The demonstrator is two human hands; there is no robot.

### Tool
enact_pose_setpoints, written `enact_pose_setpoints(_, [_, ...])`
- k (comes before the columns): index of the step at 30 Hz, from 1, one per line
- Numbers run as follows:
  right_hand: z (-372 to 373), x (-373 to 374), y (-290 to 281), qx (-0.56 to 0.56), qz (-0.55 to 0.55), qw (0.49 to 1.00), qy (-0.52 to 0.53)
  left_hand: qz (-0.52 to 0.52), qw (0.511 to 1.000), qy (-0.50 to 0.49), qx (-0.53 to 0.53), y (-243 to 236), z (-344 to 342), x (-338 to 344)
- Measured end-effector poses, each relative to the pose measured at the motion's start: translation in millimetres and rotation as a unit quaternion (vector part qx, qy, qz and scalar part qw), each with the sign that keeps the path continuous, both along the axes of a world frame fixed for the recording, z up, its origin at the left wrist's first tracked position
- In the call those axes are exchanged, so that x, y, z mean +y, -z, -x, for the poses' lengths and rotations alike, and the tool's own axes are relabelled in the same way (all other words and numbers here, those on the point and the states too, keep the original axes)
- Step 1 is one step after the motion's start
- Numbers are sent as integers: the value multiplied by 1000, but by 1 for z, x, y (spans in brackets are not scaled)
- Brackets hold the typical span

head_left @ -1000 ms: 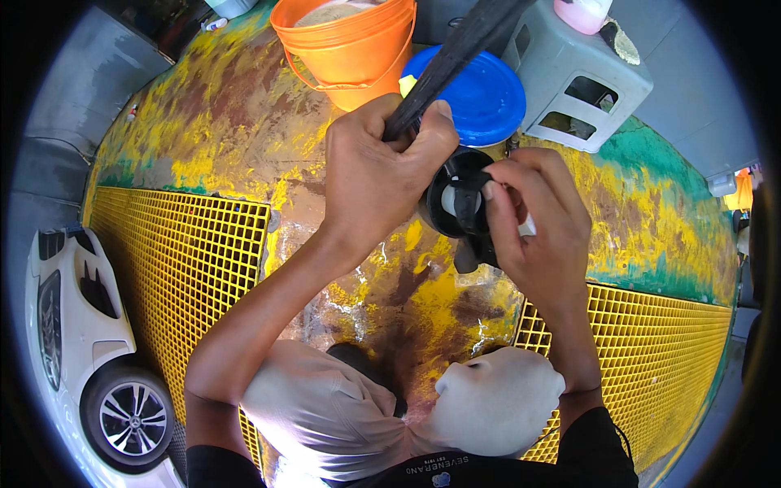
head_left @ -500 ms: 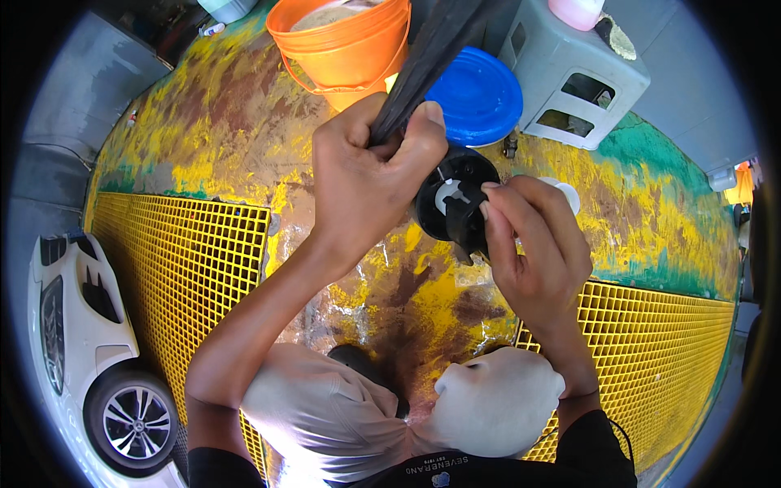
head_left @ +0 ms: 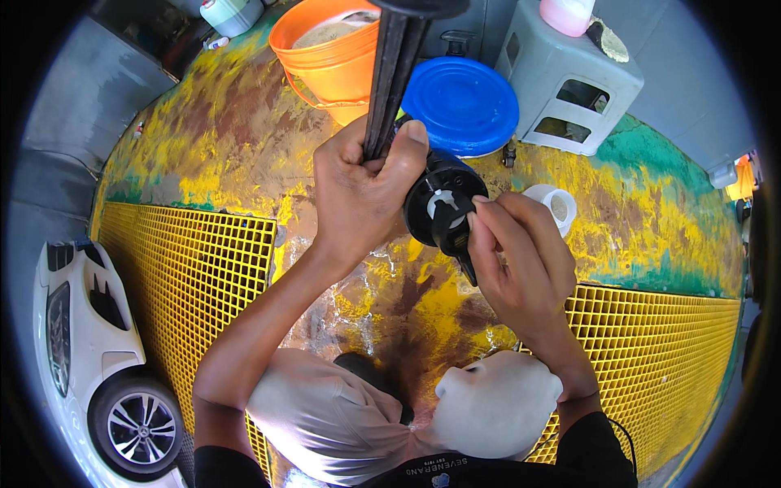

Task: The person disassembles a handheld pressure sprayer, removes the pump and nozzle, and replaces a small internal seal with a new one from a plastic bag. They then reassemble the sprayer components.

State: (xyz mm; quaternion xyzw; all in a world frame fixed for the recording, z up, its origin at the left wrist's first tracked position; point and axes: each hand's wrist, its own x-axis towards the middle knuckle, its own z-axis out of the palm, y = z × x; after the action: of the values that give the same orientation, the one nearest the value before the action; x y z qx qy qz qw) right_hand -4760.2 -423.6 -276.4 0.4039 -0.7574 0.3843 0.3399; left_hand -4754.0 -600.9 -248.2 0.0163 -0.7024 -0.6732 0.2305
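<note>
Left hand [head_left: 358, 191] grips a black bar [head_left: 391, 89]; right hand [head_left: 525, 260] pinches a black tab [head_left: 450, 220] against a round black fitting [head_left: 416, 216]. Blue lid [head_left: 462, 106] sits far, right of orange bucket [head_left: 325, 69].

Top [head_left: 529, 473]: black
Left sleeve [head_left: 228, 466]: black, short
Right sleeve [head_left: 590, 443]: black, short
Cord [head_left: 628, 447]: thin, dark, curving beside right sleeve
Front print [head_left: 435, 467]: pale lettering; small blue-and-white emblem [head_left: 441, 481]
Legwear [head_left: 325, 415]: pale grey cloth, creased at left, smoother at right
Left hand [head_left: 362, 183]: bare
Right hand [head_left: 525, 264]: bare

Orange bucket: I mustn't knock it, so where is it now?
In the head view, the orange bucket stands upper left of centre, left of the blue disc and beyond the left hand.
</note>
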Motion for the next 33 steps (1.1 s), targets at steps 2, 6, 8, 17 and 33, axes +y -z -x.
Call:
enact_pose_setpoints(2, [-1,-1,-1,-22,-17,1000,7,1,1000,-2,-14,0,0,1])
enact_pose_setpoints(6, [-6,-2,-7,-92,-20,995,21,20,1000,5,-13,1,-1,1])
enact_pose_setpoints(8, [-6,-3,-9,-93,-24,995,19,22,1000,6,-12,2,0,1])
enact_pose_setpoints(17, [-3,-7,-7,-97,-45,994,40,68,997,-27,-24,9,5,3])
enact_pose_setpoints(33, [13,-10,-25,-243,-49,969,3,42,997,-26,-67,4,6,-4])
